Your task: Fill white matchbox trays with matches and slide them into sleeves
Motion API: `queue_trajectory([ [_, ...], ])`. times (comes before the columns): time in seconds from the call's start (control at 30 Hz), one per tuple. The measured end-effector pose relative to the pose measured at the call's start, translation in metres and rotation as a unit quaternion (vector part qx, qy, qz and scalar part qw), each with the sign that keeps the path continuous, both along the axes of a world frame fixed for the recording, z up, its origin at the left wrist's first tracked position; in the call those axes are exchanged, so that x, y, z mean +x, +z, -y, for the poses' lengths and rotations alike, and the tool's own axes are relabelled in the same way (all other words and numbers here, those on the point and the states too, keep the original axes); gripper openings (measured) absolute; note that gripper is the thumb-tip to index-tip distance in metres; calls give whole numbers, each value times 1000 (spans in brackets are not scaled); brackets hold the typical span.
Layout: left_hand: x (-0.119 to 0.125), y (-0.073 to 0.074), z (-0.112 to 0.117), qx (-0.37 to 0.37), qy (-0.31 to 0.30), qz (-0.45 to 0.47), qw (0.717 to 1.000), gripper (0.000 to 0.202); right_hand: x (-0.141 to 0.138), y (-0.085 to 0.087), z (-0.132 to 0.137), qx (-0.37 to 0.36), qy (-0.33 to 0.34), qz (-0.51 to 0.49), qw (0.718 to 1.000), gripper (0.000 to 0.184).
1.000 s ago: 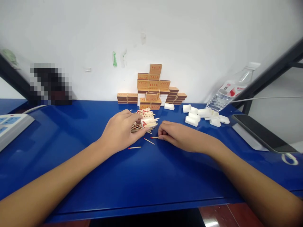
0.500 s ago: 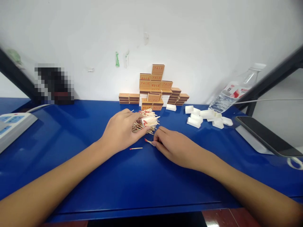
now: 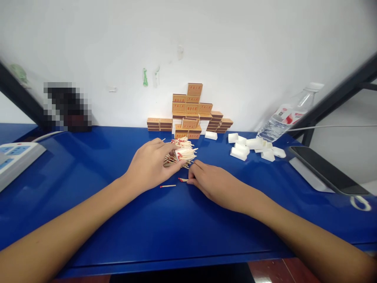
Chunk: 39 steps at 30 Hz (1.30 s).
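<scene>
My left hand (image 3: 150, 165) rests on the blue table (image 3: 118, 220), its fingers closed round a small white tray filled with matches (image 3: 184, 154). Behind that tray lies a loose pile of red-tipped matches (image 3: 179, 143). My right hand (image 3: 210, 182) lies just right of it, fingertips pinched on a few matches (image 3: 183, 180) against the tabletop. One single match (image 3: 167, 186) lies loose on the table below my left hand.
Stacked orange matchboxes (image 3: 190, 114) stand against the white wall. Several empty white inner trays (image 3: 250, 147) lie to the right, near a tilted water bottle (image 3: 285, 118) and a phone (image 3: 326, 169). A power strip (image 3: 14, 159) sits at the far left.
My right hand slid left along the table, gathering loose matches under its fingertips. My left hand kept still with the filled tray.
</scene>
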<state>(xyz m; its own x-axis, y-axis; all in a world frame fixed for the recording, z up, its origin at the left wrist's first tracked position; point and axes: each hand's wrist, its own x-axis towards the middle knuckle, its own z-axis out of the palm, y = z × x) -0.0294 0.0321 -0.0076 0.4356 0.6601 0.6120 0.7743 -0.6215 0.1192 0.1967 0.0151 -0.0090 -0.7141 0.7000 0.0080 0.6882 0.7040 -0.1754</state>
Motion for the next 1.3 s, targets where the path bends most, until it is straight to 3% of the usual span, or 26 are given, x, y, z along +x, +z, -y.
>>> queue_trajectory([
  [0.23,-1,0,0,-2,-1,-8,1000,34,8,8,-3,-42,29,-10,999,13],
  [0.4,-2,1,-1,-8,-10,-10,1000,32,17,22,-4,-63,14,-73,995,16],
  [0.6,0,-1,1,-36,-75,-49,995,29,24,25,-14,74,-28,-121,989,18],
  [0.8,3,-2,4,-35,-115,-31,992,28,19,13,-16,135,-10,-25,990,24],
  [1.03,3,-5,3,-60,-92,-4,994,31,18,19,-17,161,-43,-36,985,17],
  [1.3,2,-2,1,-12,-44,22,999,34,23,23,-21,154,-90,-100,979,22],
])
